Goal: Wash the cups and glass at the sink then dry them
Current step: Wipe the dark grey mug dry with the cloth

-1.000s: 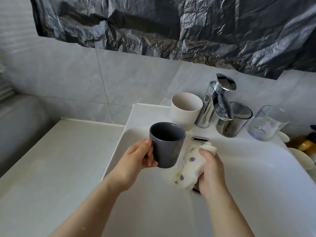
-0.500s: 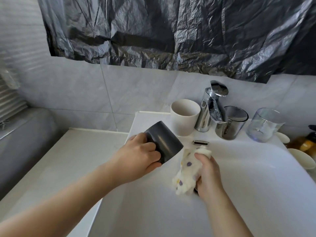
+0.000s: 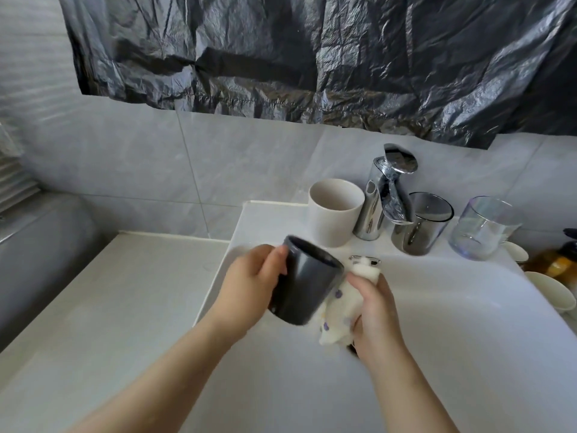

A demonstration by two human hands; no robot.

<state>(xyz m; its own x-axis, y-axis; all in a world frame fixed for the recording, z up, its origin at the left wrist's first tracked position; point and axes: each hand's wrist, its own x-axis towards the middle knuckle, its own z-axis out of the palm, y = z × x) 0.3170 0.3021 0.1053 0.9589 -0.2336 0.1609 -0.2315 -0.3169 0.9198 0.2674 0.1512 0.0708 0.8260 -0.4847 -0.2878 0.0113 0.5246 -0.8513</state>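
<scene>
Just left of my right grip point(image 3: 376, 314), bunched on a spotted cloth point(image 3: 338, 303), my left grip point(image 3: 246, 285) wraps the tilted dark cup point(image 3: 307, 285); wet, it could slip.

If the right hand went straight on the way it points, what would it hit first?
Probably the sink back wall by the overflow slot, the cloth in the right hand leading. The cream cup stands on the ledge beyond. Depth is hard to judge.

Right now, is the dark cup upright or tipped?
Tipped. The dark cup leans rightward in the left hand, its rim slanted, over the sink, against the cloth gripped by the right hand.
</scene>
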